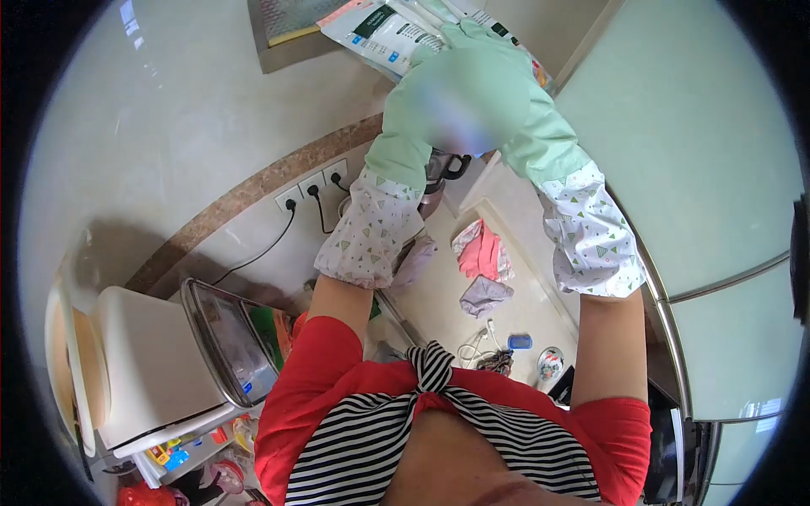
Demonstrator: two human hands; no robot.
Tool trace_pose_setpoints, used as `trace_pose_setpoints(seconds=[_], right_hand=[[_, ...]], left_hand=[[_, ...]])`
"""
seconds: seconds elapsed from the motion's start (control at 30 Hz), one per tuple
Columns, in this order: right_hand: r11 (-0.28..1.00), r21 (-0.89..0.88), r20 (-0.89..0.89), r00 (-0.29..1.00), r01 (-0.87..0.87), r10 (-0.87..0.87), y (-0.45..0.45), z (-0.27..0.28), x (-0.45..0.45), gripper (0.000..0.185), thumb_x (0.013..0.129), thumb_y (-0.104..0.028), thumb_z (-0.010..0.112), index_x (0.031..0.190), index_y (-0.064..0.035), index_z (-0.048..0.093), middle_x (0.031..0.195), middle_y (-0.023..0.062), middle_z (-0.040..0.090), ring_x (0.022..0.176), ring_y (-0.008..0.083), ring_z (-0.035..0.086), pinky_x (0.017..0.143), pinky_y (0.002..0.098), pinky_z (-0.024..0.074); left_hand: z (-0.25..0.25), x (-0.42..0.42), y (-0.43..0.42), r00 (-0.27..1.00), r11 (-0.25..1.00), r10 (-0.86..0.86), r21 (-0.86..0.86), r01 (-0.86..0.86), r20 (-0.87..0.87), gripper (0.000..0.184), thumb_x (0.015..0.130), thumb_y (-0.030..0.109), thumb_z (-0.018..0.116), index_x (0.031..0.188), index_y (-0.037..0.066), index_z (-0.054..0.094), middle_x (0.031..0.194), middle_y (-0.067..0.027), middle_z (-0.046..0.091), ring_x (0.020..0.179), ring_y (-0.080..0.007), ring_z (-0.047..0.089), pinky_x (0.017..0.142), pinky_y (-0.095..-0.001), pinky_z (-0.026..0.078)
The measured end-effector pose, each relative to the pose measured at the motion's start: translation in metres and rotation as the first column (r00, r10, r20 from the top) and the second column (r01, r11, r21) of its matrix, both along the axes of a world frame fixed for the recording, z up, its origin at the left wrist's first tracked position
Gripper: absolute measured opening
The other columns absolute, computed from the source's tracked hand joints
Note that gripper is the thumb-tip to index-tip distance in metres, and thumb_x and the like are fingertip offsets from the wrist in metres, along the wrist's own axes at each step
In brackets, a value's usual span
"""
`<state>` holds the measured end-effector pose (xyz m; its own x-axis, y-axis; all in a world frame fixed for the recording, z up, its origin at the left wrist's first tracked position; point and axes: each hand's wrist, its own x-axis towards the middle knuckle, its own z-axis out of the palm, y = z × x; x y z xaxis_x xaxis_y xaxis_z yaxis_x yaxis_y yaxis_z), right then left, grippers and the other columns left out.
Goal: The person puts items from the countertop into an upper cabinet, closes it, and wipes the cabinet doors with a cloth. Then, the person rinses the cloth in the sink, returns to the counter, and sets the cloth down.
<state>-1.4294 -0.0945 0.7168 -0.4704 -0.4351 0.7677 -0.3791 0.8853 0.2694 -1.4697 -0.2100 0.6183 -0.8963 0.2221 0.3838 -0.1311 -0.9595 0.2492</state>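
While both my arms reach up and away from me, I wear green gloves with loose white cuffs, and these are the things I see:

- My left hand (422, 74) is up by the shiny pack (381, 38). Its fingers are too hard to see, so I cannot tell if it grips.
- My right hand (496, 52) is up there too, close by the packs. I cannot tell if it is closed on one.
- The shiny pack leans out past the gloves, near the grey frame (268, 59). One more pack (540, 74) pokes out on the other side.
- A pack could slip, I think, if I pinch only its thin edge, as gloves make it hard to feel.
- The jug (434, 171) sits lower down, between my arms. A pack that falls might bump it.
- My left cuff (371, 228) is big and baggy, near the black plugs (313, 191). If I swing that arm, it might snag a cord.
- Down on the table (426, 299) lie a pink cloth (481, 253) and a blue thing (520, 341).
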Motion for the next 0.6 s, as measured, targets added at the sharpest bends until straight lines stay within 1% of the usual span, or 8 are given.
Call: trace_pose_setpoints(seconds=[0.07,0.13,0.23,0.37,0.4,0.47,0.5,0.6], right_hand=[[0.999,0.001,0.071,0.996,0.052,-0.052,-0.003,0.012,-0.002,0.044,0.098,-0.032,0.050,0.134,-0.0090,0.059,0.128,0.0217,0.062,0.120,0.0387,0.059,0.102,0.0471,0.0461],[0.986,0.015,0.264,0.951,0.164,-0.162,-0.008,0.024,0.002,0.046,0.097,-0.030,0.050,0.139,-0.0100,0.055,0.131,0.0231,0.060,0.122,0.0394,0.057,0.104,0.0465,0.0452],[0.957,0.046,0.459,0.845,0.286,-0.274,-0.016,0.042,0.003,0.051,0.097,-0.028,0.048,0.145,-0.0115,0.049,0.136,0.0251,0.057,0.126,0.0405,0.055,0.106,0.0455,0.0438],[0.953,0.038,0.430,0.856,0.301,-0.288,-0.016,0.050,-0.001,0.054,0.097,-0.036,0.047,0.146,-0.0120,0.051,0.128,0.0252,0.063,0.119,0.0412,0.060,0.101,0.0474,0.0473],[0.953,0.036,0.427,0.858,0.299,-0.286,-0.014,0.047,-0.004,0.054,0.097,-0.036,0.047,0.146,-0.0120,0.051,0.128,0.0252,0.063,0.119,0.0412,0.060,0.101,0.0474,0.0473],[0.938,0.191,0.360,0.869,0.287,-0.340,-0.009,0.039,-0.013,0.053,0.096,-0.036,0.049,0.141,-0.0110,0.055,0.117,0.0246,0.068,0.107,0.0413,0.066,0.094,0.0492,0.0502],[0.938,0.195,0.352,0.872,0.288,-0.341,-0.005,0.041,-0.019,0.053,0.096,-0.036,0.049,0.141,-0.0110,0.055,0.117,0.0246,0.068,0.107,0.0413,0.066,0.094,0.0492,0.0502],[0.924,0.091,0.423,0.825,0.372,-0.374,0.004,0.054,-0.045,0.047,0.096,-0.041,0.049,0.126,-0.0081,0.064,0.116,0.0223,0.068,0.108,0.0400,0.064,0.095,0.0490,0.0487]], left_hand=[[0.005,-0.011,0.004,0.999,0.999,0.036,-0.025,-0.037,-0.019,0.047,0.093,0.020,0.072,0.134,0.004,0.057,0.128,-0.0121,0.062,0.115,-0.0268,0.061,0.103,-0.0429,0.049],[0.011,-0.020,0.008,0.998,0.997,0.032,-0.069,-0.037,-0.062,0.046,0.095,0.023,0.070,0.134,0.004,0.057,0.128,-0.0122,0.062,0.115,-0.0275,0.061,0.105,-0.0424,0.048],[0.025,-0.031,0.023,1.000,1.000,-0.009,-0.002,0.009,-0.029,0.045,0.096,0.027,0.069,0.134,0.005,0.057,0.127,-0.0119,0.064,0.113,-0.0285,0.062,0.102,-0.0448,0.050],[0.028,-0.046,0.026,0.997,0.990,-0.058,-0.127,0.064,0.046,0.037,0.098,0.029,0.066,0.128,0.007,0.061,0.119,-0.0090,0.067,0.104,-0.0254,0.067,0.091,-0.0429,0.057],[0.029,-0.047,0.028,0.995,0.984,-0.036,-0.173,0.052,0.093,0.037,0.098,0.029,0.067,0.127,0.007,0.060,0.118,-0.0099,0.068,0.103,-0.0273,0.067,0.089,-0.0462,0.058],[0.032,-0.052,0.033,0.991,0.975,-0.010,-0.217,0.039,0.132,0.037,0.098,0.029,0.067,0.127,0.007,0.060,0.118,-0.0108,0.068,0.102,-0.0291,0.067,0.087,-0.0496,0.058],[0.037,-0.056,0.036,0.990,0.970,-0.008,-0.241,0.042,0.141,0.036,0.098,0.030,0.067,0.126,0.008,0.060,0.117,-0.0103,0.069,0.101,-0.0288,0.068,0.086,-0.0492,0.058],[0.047,-0.075,0.051,0.995,0.963,0.012,-0.269,0.015,0.097,0.036,0.099,0.032,0.065,0.126,0.009,0.060,0.117,-0.0094,0.069,0.099,-0.0284,0.068,0.087,-0.0477,0.058]])
